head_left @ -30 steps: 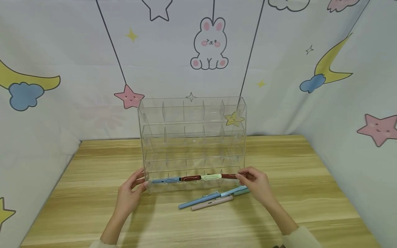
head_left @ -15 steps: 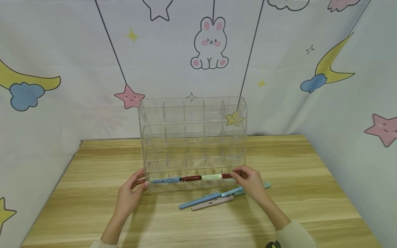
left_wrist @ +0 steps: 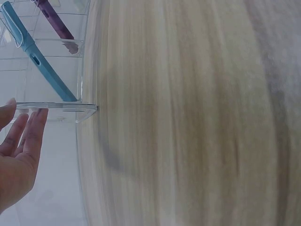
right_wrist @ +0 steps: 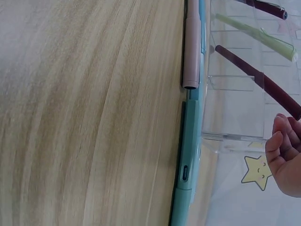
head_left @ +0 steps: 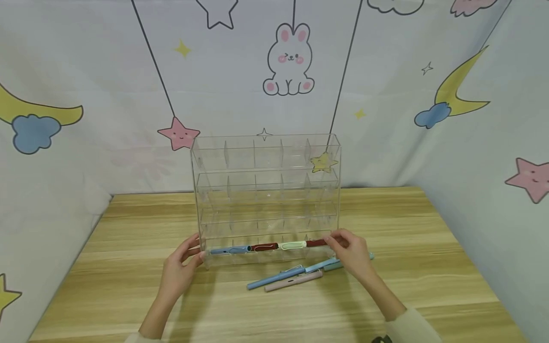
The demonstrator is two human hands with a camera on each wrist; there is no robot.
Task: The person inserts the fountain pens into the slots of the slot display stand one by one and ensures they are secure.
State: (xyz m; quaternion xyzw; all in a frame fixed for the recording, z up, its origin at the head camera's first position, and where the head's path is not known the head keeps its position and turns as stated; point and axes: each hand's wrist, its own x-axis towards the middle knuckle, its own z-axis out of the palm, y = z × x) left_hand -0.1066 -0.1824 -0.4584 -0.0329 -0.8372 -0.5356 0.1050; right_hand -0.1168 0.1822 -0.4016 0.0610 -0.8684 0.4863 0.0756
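Note:
A clear acrylic pen rack (head_left: 266,147) stands on the table, with several tiers split by dividers. Its lowest tier holds a blue pen (head_left: 229,250), a dark red pen (head_left: 263,247) and a pale green pen (head_left: 292,245) in line. At the right end of that row lies a second dark red pen (right_wrist: 263,80), its outer end pinched between thumb and fingers of my right hand (head_left: 351,252). My left hand (head_left: 182,267) holds the rack's lower left side panel (left_wrist: 56,106), thumb on one face and fingers on the other.
In front of the rack, loose pens lie in a bunch: a blue one (head_left: 274,277), a pink one (head_left: 293,281), a light blue one (head_left: 319,265) and a green one (right_wrist: 190,127). A white curtain (head_left: 240,71) with cartoon prints surrounds the wooden table (head_left: 128,224).
The right hand has slid left with the dark red pen's end, then slightly back right. The left hand keeps its place on the rack.

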